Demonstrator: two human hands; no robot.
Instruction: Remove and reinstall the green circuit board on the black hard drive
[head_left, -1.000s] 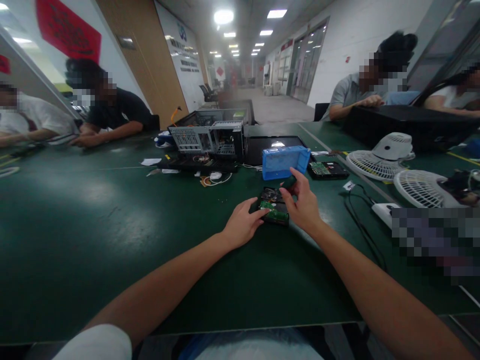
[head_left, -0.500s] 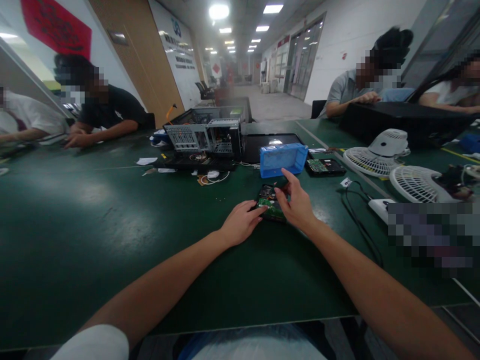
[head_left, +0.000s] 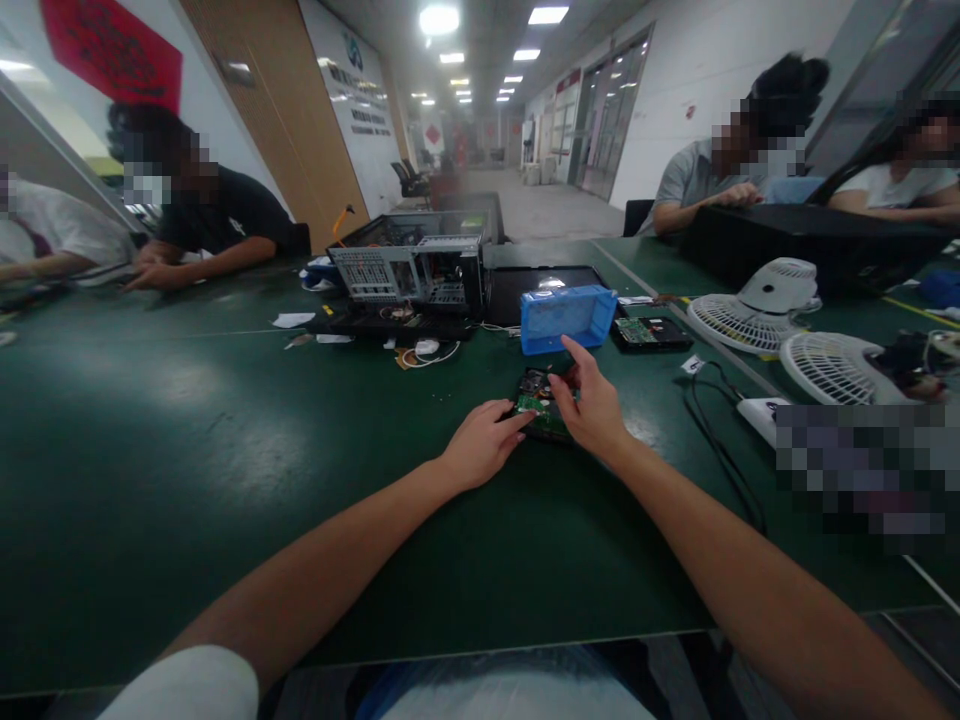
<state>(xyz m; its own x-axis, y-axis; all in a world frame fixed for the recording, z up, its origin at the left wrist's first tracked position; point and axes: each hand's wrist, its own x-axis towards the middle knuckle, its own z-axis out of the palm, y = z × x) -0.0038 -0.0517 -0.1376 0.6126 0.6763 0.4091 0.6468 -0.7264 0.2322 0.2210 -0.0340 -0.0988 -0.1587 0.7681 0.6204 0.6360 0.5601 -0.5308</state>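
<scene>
A small black-cased device with a bare green circuit board (head_left: 531, 404) lies on the table in front of me, metallic parts showing at its far end. My left hand (head_left: 484, 440) holds its left side, index finger stretched across the board. Over the right side is my right hand (head_left: 596, 405), with index finger raised and thumb bent toward the board. Its other fingers are curled in shadow, and whatever they pinch is too dark to make out. Just behind the device a blue plastic bin (head_left: 566, 318) stands on its side, partly behind my right index finger.
An opened computer case (head_left: 409, 275) stands beyond, with a black panel (head_left: 544, 285) beside it. To the right are another black device with a green board (head_left: 652, 334), white fan parts (head_left: 772, 300), a cable (head_left: 709, 430) and a power strip (head_left: 757, 415). Several people sit around the table.
Both hands and the device stay almost where they were. Only a very slight shift of the right hand and the camera shows.
</scene>
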